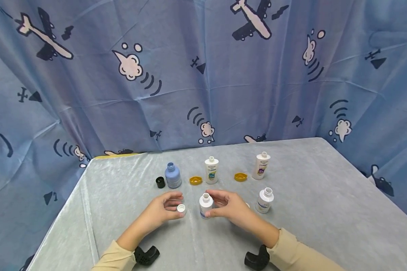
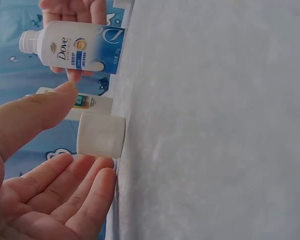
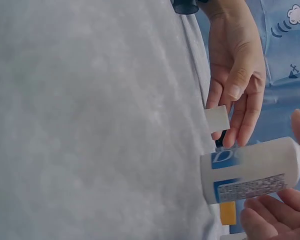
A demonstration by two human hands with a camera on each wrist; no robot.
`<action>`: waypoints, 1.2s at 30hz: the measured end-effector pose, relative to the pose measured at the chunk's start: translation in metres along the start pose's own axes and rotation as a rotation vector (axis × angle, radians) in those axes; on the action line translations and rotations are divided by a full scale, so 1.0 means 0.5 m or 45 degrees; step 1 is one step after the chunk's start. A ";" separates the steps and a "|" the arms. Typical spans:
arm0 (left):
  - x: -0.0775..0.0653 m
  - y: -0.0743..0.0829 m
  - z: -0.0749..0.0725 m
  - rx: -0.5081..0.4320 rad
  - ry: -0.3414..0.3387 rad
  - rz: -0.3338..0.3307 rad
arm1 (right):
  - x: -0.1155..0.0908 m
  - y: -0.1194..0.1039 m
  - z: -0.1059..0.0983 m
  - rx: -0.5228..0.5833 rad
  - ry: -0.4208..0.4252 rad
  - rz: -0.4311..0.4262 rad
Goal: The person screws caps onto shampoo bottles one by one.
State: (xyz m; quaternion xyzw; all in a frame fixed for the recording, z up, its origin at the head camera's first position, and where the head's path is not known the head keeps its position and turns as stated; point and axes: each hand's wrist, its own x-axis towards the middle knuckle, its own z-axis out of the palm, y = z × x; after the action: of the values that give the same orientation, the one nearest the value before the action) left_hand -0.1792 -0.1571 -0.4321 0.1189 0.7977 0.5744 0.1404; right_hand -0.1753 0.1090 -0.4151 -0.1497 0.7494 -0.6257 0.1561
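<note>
From my end I see a smooth matt plastic cap point(image 2: 101, 135), smooth plastic Dove bottle point(image 2: 72, 47), counter point(image 1: 308, 226) topped in soft-looking matt cloth point(image 1: 176, 244), creased matt fabric curtain point(image 1: 176, 98).

The head view looks forward and down over the tabletop point(image 1: 325, 210) to the curtain point(image 1: 176, 101), farthest off. Both wrist views sit close and low, turned sideways, facing inward from opposite sides; they share the Dove bottle point(image 1: 205, 209), white cap point(image 1: 181, 209), left hand point(image 1: 160, 210) and right hand point(image 1: 231, 207).
</note>
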 end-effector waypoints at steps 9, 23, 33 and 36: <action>0.005 -0.013 -0.001 -0.100 -0.071 0.009 | 0.007 0.013 0.009 0.065 0.004 -0.037; 0.012 -0.024 0.002 -0.107 -0.071 -0.004 | 0.014 0.027 0.012 0.081 0.005 -0.016; 0.013 -0.027 0.002 -0.115 -0.055 -0.017 | 0.014 0.022 0.017 0.082 0.027 0.016; 0.015 -0.026 0.001 -0.111 -0.053 -0.019 | 0.015 0.020 0.018 0.061 0.042 0.031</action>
State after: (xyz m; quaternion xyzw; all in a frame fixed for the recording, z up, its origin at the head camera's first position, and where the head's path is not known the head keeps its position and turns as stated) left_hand -0.1863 -0.1584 -0.4453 0.1185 0.7697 0.6048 0.1663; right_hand -0.1786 0.0999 -0.4267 -0.1265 0.7385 -0.6440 0.1546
